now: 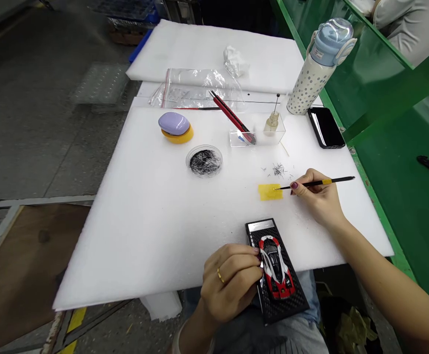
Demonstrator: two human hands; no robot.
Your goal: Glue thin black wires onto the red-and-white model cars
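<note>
**Q:** Where is the work piece located?

**A:** One model sports car point(275, 265), finished in glossy red, white and black, lies on a black carbon-weave display base point(286, 307). The base projects past the near edge of a white foam sheet point(144, 246).

**Q:** State the condition of each grip.

**A:** The left hand point(229, 282) maintains a closed grip, with its curled fingers point(245, 258) against the car's side. The right hand point(319, 199) maintains a narrow, pencil-style grip on one slender black applicator point(321, 184) with a yellow band. The fine tip of the applicator sits over one rectangular yellow pad point(269, 191).

**Q:** List the remaining items on the foam.

**A:** One shallow, round, clear dish point(204, 162) contains a dense mass of fine black strands. One small loose cluster of similar strands point(278, 170) lies just beyond the pad. One clear rectangular box point(257, 130) carries one red-and-black craft knife point(232, 117), tilted across its rim, and one small glass bottle point(272, 123) fitted with a thin needle. One smooth lavender oval case point(175, 125) rests on a yellow ring. At the far edge stand one polka-dot bottle point(310, 83) with a pale blue cap and one glossy black smartphone point(326, 127).
</note>
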